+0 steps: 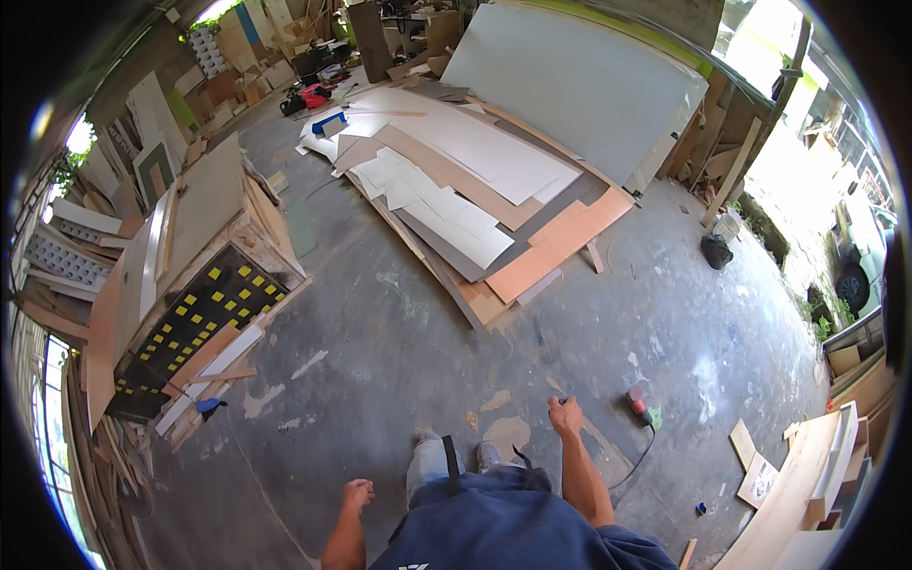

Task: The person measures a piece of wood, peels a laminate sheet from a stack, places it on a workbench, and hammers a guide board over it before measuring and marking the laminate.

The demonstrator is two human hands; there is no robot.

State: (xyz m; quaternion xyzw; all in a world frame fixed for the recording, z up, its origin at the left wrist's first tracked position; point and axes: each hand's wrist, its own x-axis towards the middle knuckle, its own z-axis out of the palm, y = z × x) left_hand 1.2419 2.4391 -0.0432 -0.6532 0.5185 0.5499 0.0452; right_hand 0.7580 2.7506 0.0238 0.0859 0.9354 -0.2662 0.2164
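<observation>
I stand on a grey concrete workshop floor (399, 342), looking down at my blue shirt and jeans. My left hand (358, 494) hangs by my side with the fingers curled into a loose fist and nothing in it. My right hand (565, 415) is out in front of my right hip, also curled, and it looks empty. A red and black power tool (640, 403) with a black cord lies on the floor just right of my right hand, not touched.
A wide pile of flat boards and laminate sheets (465, 190) covers the floor ahead. A large white panel (579, 85) leans behind it. A black board with yellow squares (195, 318) rests on stacked panels at left. Wood offcuts (798, 475) lie at right.
</observation>
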